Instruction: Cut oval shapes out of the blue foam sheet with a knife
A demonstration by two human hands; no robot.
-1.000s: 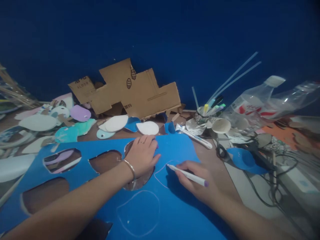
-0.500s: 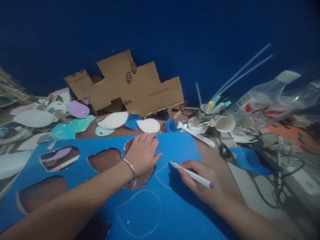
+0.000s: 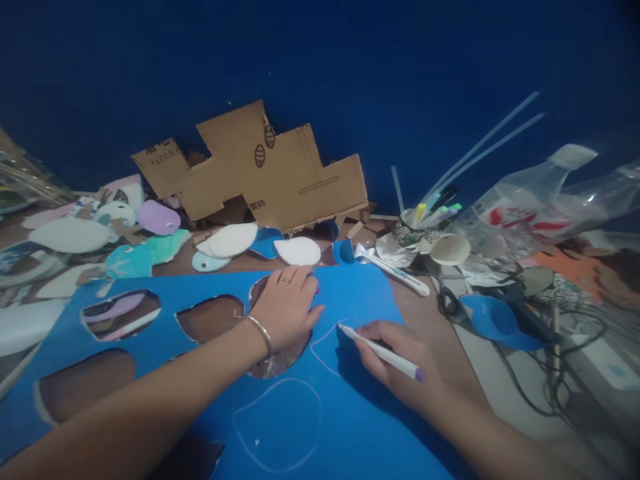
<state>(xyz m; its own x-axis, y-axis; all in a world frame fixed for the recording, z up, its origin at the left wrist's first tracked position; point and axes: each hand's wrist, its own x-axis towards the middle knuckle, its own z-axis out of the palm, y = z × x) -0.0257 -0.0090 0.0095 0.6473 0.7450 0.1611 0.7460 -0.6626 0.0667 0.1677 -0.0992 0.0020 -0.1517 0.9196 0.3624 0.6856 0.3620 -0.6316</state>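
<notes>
A large blue foam sheet lies flat on the table, with several rounded holes cut out of its left half. My left hand presses flat on the sheet beside one hole, fingers together, a bracelet at the wrist. My right hand grips a white pen with a purple end, its tip touching the sheet on a pale drawn outline. A second drawn rounded outline sits nearer to me.
Cut cardboard leans on the dark blue wall. White, teal and purple cut-out shapes lie at the back left. A cup of pens, a plastic bottle, a blue piece and cables clutter the right.
The view has shifted slightly. The pen tip has crept a little to the right along the drawn line. My left hand stays pressed on the sheet.
</notes>
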